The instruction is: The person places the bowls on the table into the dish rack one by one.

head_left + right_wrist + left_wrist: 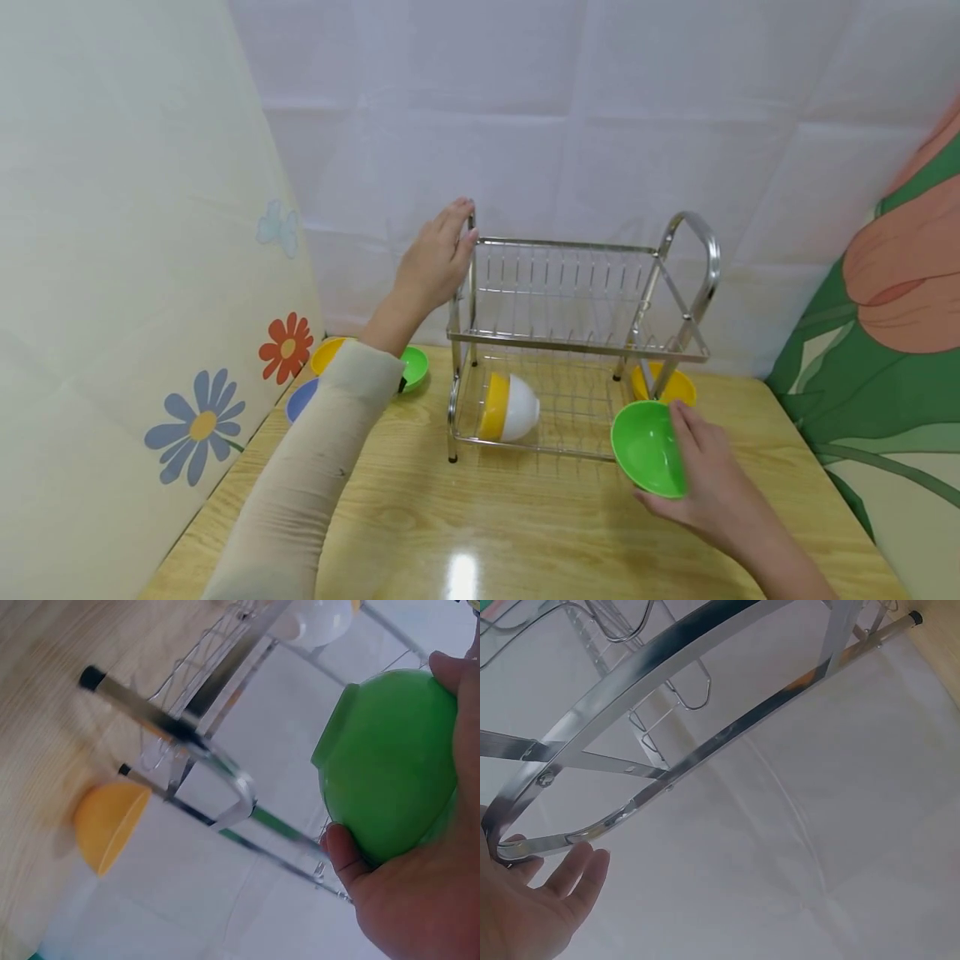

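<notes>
Left fingers (589, 883) touching bend of metal rack (634, 679).

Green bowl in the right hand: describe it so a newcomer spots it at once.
Find the two-tier metal rack on the wooden table. At its right end in the head view, the right hand grips the green bowl. Unlike the yellow bowl behind it and the other green bowl left of the rack, it alone is held in a hand.

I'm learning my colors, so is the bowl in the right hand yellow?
No, the right hand holds a green bowl.
</notes>
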Demonstrator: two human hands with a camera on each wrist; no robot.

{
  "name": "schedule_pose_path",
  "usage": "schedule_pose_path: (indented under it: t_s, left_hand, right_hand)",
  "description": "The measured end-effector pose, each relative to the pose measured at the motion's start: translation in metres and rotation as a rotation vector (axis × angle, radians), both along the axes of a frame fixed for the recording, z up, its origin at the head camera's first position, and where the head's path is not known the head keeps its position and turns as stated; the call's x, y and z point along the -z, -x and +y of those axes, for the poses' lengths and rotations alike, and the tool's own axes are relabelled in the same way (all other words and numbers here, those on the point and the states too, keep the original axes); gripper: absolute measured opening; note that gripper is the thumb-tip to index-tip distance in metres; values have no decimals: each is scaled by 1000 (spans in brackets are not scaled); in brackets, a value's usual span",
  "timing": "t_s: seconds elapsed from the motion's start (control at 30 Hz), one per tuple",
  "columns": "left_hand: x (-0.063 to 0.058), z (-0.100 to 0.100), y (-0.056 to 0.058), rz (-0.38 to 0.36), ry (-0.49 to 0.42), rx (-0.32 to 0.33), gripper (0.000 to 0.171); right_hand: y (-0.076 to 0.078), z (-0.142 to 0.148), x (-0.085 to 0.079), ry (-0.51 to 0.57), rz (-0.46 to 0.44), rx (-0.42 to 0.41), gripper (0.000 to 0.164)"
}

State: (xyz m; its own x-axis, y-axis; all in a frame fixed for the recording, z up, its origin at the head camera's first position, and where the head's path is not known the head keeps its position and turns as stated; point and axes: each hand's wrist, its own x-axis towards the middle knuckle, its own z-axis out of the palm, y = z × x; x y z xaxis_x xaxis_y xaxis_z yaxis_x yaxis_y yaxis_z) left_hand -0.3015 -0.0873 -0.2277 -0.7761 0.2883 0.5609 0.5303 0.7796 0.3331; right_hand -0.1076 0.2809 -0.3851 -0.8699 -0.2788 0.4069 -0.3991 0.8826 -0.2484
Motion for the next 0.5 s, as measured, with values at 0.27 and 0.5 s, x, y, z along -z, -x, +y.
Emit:
schedule_pose_path:
  t_s: [0.27, 0.5]
  left_hand:
    - [2, -4, -9, -10, 68, -1, 62]
    - [6, -7, -28, 83, 135, 27, 64]
  right_hand:
    - [2, -27, -2, 21, 37, -67, 126]
    - [5, -46, -2, 21, 22, -99, 124]
